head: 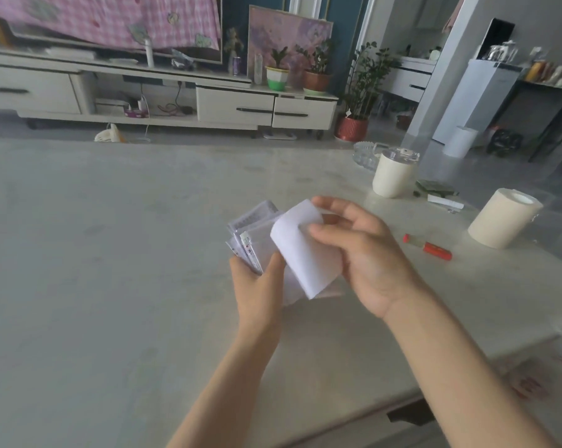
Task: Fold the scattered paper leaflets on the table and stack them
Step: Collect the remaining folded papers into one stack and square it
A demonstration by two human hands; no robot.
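Head view: left hand grips stack of folded leaflets above table; right hand pinches white leaflet, curled mid-fold on top. Step: folding. Next, likely: flatten crease, square onto stack.

1. A home living room.
2. A low TV cabinet with drawers runs along the far wall.
3. Potted plants stand on it, another plant on the floor.
4. A pale table carries a cup and a paper roll.
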